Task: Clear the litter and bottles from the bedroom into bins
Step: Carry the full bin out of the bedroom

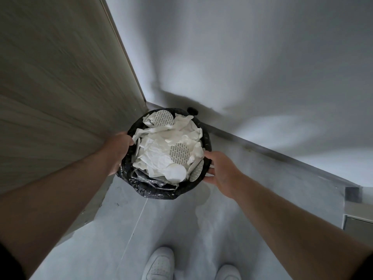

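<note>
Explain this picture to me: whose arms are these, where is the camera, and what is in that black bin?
No machine: a person wears one wide-angle camera on the head, looking down, so the arms are their own. The left hand grips one side of the black-lined bin; the right hand lays its fingers against the other. The bin is full of crumpled white paper and round printed discs. Below are the person's white shoes on a pale floor, beside a wood-grain panel.
</note>
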The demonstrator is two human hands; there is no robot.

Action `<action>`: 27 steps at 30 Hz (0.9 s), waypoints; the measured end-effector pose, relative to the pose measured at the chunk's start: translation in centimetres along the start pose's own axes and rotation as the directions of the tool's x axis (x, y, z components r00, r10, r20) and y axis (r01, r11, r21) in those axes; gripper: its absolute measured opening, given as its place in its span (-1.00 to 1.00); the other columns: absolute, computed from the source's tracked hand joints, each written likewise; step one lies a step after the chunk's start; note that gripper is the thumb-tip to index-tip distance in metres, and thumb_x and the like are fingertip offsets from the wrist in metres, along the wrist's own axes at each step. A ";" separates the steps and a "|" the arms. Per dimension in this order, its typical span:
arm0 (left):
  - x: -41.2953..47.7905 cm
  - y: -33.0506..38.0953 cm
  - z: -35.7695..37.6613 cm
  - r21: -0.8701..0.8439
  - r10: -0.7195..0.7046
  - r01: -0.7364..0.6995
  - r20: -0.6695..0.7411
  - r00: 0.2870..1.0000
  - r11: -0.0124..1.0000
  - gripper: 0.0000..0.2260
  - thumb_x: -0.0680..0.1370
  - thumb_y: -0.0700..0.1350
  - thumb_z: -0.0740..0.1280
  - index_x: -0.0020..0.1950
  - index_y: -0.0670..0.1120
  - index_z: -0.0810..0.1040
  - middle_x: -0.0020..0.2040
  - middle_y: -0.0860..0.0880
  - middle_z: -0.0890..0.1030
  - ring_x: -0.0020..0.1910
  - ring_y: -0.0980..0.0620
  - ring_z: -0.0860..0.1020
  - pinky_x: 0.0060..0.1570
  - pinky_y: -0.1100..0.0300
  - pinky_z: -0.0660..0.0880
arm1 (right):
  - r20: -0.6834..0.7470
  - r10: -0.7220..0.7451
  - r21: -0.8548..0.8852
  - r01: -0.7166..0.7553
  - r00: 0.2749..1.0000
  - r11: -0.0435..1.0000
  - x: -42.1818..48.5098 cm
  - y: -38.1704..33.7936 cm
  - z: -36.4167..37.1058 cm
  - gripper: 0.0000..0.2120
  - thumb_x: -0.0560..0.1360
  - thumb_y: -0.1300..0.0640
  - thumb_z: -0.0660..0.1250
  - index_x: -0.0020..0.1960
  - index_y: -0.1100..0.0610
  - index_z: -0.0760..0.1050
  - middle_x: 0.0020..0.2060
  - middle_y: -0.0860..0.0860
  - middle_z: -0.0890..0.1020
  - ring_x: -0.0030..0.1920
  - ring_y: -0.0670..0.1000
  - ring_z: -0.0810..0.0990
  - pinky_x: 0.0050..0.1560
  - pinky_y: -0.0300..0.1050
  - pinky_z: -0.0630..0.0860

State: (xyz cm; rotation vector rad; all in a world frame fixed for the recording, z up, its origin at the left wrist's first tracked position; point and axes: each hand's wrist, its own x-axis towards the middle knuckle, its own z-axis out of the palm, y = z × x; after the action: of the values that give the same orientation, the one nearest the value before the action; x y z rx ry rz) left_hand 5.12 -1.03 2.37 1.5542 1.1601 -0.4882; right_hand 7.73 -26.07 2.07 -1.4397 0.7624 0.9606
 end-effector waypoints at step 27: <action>-31.3 13.1 -4.1 -0.253 0.403 -0.395 -0.024 0.915 0.883 -0.78 0.59 -0.05 0.22 0.21 -0.02 0.52 0.14 0.01 0.54 0.08 0.09 0.51 0.14 0.11 0.47 | -0.028 -0.354 -0.091 0.350 0.935 0.932 -31.0 -14.0 -0.4 -0.84 0.52 0.20 0.30 -0.23 0.04 0.48 -0.28 0.01 0.49 -0.18 0.01 0.46 -0.01 -0.01 0.46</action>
State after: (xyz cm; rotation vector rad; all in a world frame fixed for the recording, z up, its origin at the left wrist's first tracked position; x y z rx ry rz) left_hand 1.60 -9.51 35.30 1.5018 0.8094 -0.0807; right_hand 6.35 -27.48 36.04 -1.6099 0.4750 0.6915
